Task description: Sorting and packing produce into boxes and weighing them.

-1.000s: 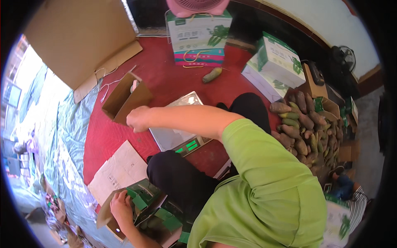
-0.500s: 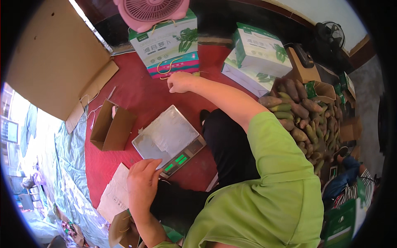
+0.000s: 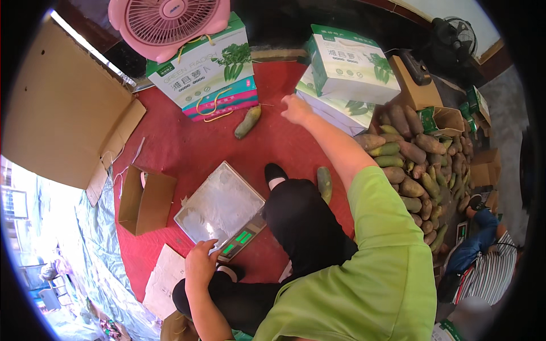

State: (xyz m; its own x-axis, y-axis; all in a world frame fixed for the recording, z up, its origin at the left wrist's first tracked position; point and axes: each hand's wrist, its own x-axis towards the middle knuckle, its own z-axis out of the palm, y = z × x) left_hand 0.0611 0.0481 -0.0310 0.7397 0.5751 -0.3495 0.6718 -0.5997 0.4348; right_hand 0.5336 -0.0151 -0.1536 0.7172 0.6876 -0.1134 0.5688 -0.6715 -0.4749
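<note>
Down on the red floor mat (image 3: 187,142) a person in a green shirt sits with both arms out. Their left hand (image 3: 200,264) rests on the front edge of a weighing scale (image 3: 219,207), fingers curled loosely over the rim beside its green lit display and gripping nothing that can be made out. The scale's silver pan is bare and tilted across the view. Their right hand (image 3: 297,109) is stretched far forward, palm down and fingers loosely spread, holding nothing; it hangs just beside a single green radish (image 3: 248,121) that lies on the mat, hand and radish apart. Directly behind that radish stands a white-and-green carton (image 3: 199,65) with a picture of green vegetables on its face, set on flatter boxes edged in pink and teal, with yellow cord hanging over the front. A pink fan (image 3: 169,23) sits on top of this carton. To the right of the reaching hand is a second white-and-green carton (image 3: 350,62) of the same kind, tilted on another flat white box. Another radish (image 3: 324,184) lies against the person's dark trouser leg. A heap of green-brown radishes (image 3: 415,165) fills the right side. A small open brown cardboard box (image 3: 145,199) stands left of the scale, and a large flattened brown cardboard sheet (image 3: 57,108) lies beyond it.
</note>
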